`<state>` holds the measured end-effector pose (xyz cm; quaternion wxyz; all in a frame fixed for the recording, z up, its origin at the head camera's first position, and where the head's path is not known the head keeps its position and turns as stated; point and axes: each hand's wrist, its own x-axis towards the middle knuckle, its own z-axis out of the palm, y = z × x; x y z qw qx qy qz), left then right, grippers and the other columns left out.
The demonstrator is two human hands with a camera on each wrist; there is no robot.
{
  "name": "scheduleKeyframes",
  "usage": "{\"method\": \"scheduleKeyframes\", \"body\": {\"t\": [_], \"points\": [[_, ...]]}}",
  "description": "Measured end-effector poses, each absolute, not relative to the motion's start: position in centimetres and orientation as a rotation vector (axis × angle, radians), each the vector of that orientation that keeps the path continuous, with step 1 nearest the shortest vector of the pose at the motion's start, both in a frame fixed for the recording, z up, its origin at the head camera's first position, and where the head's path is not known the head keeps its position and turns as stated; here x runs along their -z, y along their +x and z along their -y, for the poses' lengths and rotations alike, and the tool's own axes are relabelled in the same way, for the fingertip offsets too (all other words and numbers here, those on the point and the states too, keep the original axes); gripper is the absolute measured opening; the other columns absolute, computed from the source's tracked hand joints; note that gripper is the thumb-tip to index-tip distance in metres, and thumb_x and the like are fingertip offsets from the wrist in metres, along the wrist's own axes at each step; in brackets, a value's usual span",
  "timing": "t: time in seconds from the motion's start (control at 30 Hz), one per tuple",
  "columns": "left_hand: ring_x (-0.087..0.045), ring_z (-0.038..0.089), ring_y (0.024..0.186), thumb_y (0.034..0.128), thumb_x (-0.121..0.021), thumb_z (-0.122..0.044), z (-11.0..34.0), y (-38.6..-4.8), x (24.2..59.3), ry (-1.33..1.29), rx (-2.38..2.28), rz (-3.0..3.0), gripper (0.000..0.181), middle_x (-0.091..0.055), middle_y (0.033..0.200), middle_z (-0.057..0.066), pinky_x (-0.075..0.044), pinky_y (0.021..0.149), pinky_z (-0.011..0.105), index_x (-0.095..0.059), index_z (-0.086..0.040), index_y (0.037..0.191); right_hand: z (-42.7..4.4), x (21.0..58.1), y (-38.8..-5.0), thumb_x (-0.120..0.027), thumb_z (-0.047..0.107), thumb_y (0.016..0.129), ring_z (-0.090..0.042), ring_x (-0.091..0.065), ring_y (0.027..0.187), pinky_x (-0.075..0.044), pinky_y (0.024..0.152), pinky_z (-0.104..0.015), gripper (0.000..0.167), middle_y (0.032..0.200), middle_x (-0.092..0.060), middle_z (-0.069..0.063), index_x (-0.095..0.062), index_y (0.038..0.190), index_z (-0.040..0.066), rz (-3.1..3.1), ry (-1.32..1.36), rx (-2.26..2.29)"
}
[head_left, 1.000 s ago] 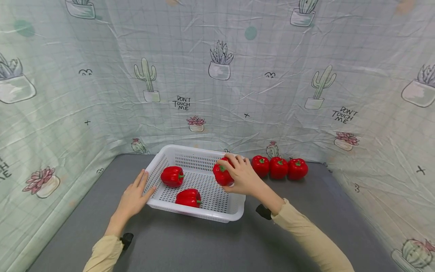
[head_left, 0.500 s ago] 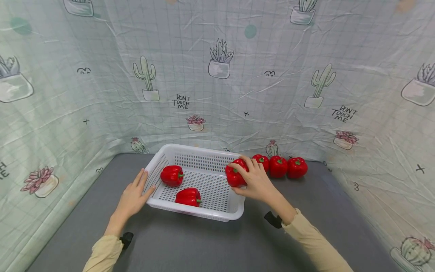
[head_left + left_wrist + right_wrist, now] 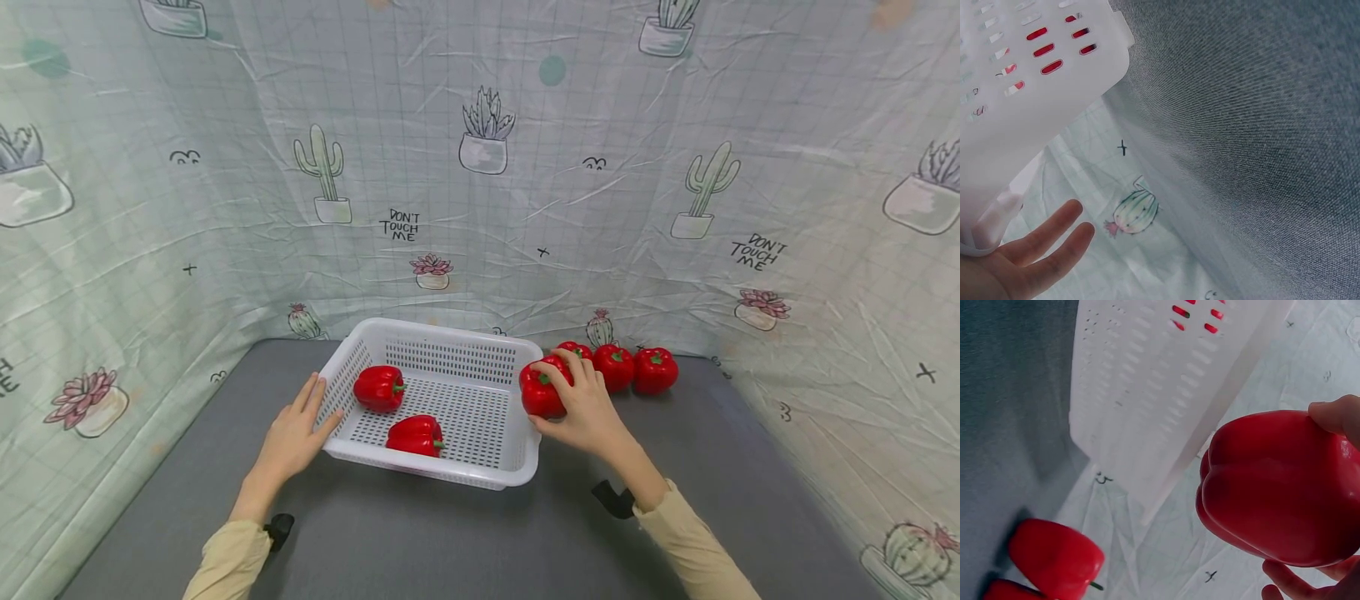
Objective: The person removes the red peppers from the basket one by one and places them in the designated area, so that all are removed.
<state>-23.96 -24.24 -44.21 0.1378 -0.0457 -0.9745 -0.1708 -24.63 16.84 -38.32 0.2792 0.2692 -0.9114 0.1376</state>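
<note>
My right hand (image 3: 588, 417) grips a red bell pepper (image 3: 540, 393) above the right rim of a white slotted basket (image 3: 427, 468). In the right wrist view, thumb and fingertips touch opposite sides of this pepper (image 3: 1279, 487), held off the table near the basket wall (image 3: 1141, 394). My left hand (image 3: 291, 437) rests on the basket's left rim with fingers extended; two straight fingers (image 3: 1054, 250) show past the rim in the left wrist view. Inside the basket lie two red bell peppers, one at the back left (image 3: 377, 388) and one near the front (image 3: 414, 436).
Right of the basket, a row of three red bell peppers (image 3: 613, 368) stands along the back of the grey table (image 3: 420, 542); my right hand partly hides the leftmost. A cactus-printed cloth (image 3: 525, 200) encloses the back and sides.
My right hand has carried the bell pepper rightward, from inside the basket's outline to over its right rim. My left hand and the basket have stayed in place.
</note>
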Motion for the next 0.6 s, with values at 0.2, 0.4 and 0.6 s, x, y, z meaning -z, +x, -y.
{"method": "scheduleKeyframes", "body": {"t": [0.2, 0.4, 0.6], "points": [[-0.039, 0.052, 0.112, 0.0894, -0.044, -0.038, 24.2, -23.9, 44.1, -0.127, 0.496, 2.821, 0.068, -0.022, 0.143, 0.026, -0.032, 0.090, 0.062, -0.023, 0.004, 0.139, -17.8, 38.9, -24.3, -0.083, 0.031, 0.054, -0.029, -0.039, 0.112, -0.044, 0.080, -0.048, 0.075, 0.126, -0.041, -0.014, -0.046, 0.119, 0.020, 2.436, 0.686, -0.412], [-0.039, 0.053, 0.112, 0.0896, -0.044, -0.038, 24.2, -23.8, 44.0, -0.128, 0.504, 2.825, 0.068, -0.021, 0.144, 0.025, -0.032, 0.090, 0.062, -0.023, 0.003, 0.139, -18.9, 39.8, -24.1, -0.083, 0.030, 0.052, -0.030, -0.043, 0.105, -0.045, 0.078, -0.050, 0.073, 0.123, -0.044, -0.013, -0.048, 0.115, 0.019, 2.436, 0.598, -0.464], [-0.039, 0.053, 0.112, 0.0897, -0.045, -0.037, 24.2, -23.7, 43.9, -0.141, 0.501, 2.819, 0.067, -0.021, 0.144, 0.026, -0.032, 0.090, 0.062, -0.023, 0.004, 0.139, -19.8, 40.8, -23.9, -0.083, 0.032, 0.054, -0.028, -0.042, 0.102, -0.043, 0.076, -0.047, 0.068, 0.118, -0.045, -0.013, -0.048, 0.111, 0.016, 2.442, 0.548, -0.492]]}}
